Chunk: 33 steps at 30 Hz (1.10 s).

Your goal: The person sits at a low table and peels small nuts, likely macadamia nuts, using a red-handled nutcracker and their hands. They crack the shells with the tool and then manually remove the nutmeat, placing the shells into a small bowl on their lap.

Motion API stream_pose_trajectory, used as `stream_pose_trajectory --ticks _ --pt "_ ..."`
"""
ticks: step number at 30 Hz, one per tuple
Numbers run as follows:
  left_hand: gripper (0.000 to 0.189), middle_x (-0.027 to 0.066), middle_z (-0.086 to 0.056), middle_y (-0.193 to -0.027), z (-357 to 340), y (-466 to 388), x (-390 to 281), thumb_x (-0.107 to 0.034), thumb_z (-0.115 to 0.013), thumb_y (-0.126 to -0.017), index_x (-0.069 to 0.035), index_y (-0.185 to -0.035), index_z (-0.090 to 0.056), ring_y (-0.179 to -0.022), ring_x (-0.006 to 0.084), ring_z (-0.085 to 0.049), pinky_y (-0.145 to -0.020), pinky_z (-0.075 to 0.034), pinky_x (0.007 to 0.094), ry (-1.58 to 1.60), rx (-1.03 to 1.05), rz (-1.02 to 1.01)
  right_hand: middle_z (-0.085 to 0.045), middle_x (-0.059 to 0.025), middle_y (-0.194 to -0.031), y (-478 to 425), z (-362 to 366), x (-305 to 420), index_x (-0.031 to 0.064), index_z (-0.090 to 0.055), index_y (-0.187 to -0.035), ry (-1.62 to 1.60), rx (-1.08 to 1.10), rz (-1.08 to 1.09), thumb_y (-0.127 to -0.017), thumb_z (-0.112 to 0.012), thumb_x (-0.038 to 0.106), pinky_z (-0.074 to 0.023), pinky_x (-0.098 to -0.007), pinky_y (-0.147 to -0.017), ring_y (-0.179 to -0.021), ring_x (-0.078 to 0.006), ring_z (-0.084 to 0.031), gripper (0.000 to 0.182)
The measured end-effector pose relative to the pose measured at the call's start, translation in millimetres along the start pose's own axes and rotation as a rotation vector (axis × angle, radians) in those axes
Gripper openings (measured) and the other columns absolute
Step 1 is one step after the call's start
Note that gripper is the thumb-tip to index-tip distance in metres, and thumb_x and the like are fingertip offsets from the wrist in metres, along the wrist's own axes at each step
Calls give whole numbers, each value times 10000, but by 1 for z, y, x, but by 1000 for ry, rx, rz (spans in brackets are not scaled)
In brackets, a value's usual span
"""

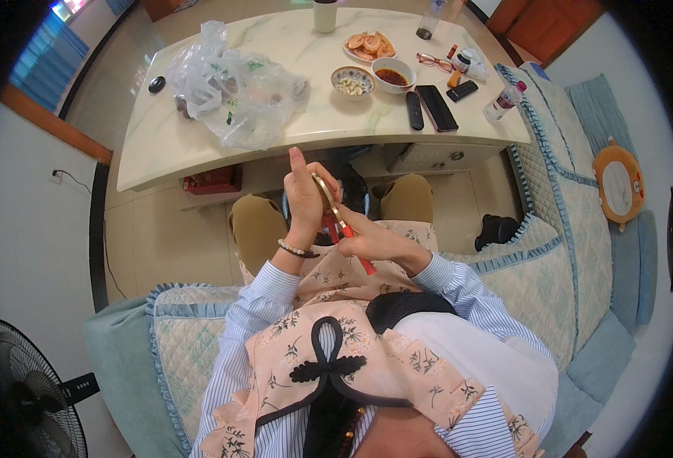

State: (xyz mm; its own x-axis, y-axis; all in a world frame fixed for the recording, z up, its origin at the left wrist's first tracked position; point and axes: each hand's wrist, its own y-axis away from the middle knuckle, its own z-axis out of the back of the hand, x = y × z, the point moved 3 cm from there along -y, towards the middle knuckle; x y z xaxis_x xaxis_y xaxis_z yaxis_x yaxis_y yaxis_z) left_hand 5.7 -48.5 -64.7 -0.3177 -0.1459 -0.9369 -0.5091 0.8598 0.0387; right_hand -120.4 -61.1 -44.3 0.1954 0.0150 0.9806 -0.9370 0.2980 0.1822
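My right hand (373, 237) grips a plier-like hand tool (366, 265) with red handles and a curved, gold-coloured metal head. My left hand (305, 200) is at that head, its fingers curled around it and its thumb pointing up. Something brownish shows between the hand and the metal; it is mostly hidden and I cannot tell what it is. Both hands are above my lap, just before the table's near edge. Below them, between my knees, stands a bin (361, 182) lined with a black bag, partly covered by the hands.
On the marble-patterned table (159, 154) lie crumpled plastic bags (256, 97), a bowl of pale pieces (350, 86), a bowl of dark sauce (392, 77), a plate of shrimp (370, 46), a phone (436, 107), a remote (415, 111), glasses (435, 62) and a bottle (505, 102). A fan (27, 395) stands at left.
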Motion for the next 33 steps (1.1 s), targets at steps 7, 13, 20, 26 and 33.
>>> stream_pose_trajectory --ticks 7,13,20,26,33 --pt "772 82 -481 -427 -1 1 2 -602 -244 -952 -33 -492 -492 -358 142 -455 -378 -370 235 -12 4 -16 -470 -88 -932 -8 -6 -18 -10 -391 -1206 -4 -99 141 -647 -509 43 -419 -299 -717 -844 -191 -462 574" --pt "748 81 -473 -424 6 1 21 -564 -266 -963 -34 -484 -490 -350 142 -439 -369 -356 238 38 -36 29 -427 -51 -846 -11 -7 -31 -10 -422 -1032 -68 -119 -21 -591 -493 12 -384 -274 -607 -737 -158 -417 448" --pt "729 80 -467 -419 10 -4 33 -541 -282 -969 -41 -476 -480 -345 145 -435 -360 -348 244 74 -58 80 -421 -29 -788 -19 -8 -51 -17 -451 -984 -163 -155 -75 -587 -516 15 -375 -250 -523 -642 -134 -429 404" --pt "718 81 -459 -412 11 -10 44 -528 -294 -973 -50 -468 -471 -345 149 -435 -353 -342 247 104 -76 93 -501 -38 -798 -25 -3 -64 -5 -500 -1059 -167 -132 -72 -614 -533 21 -426 -253 -520 -624 -122 -492 447" --pt "706 94 -496 -444 13 -13 44 -539 -300 -968 -45 -497 -485 -354 152 -457 -350 -360 252 101 -83 180 -486 -35 -761 -33 -3 -73 -18 -498 -967 -136 -132 -119 -606 -510 19 -406 -249 -523 -616 -128 -462 364"
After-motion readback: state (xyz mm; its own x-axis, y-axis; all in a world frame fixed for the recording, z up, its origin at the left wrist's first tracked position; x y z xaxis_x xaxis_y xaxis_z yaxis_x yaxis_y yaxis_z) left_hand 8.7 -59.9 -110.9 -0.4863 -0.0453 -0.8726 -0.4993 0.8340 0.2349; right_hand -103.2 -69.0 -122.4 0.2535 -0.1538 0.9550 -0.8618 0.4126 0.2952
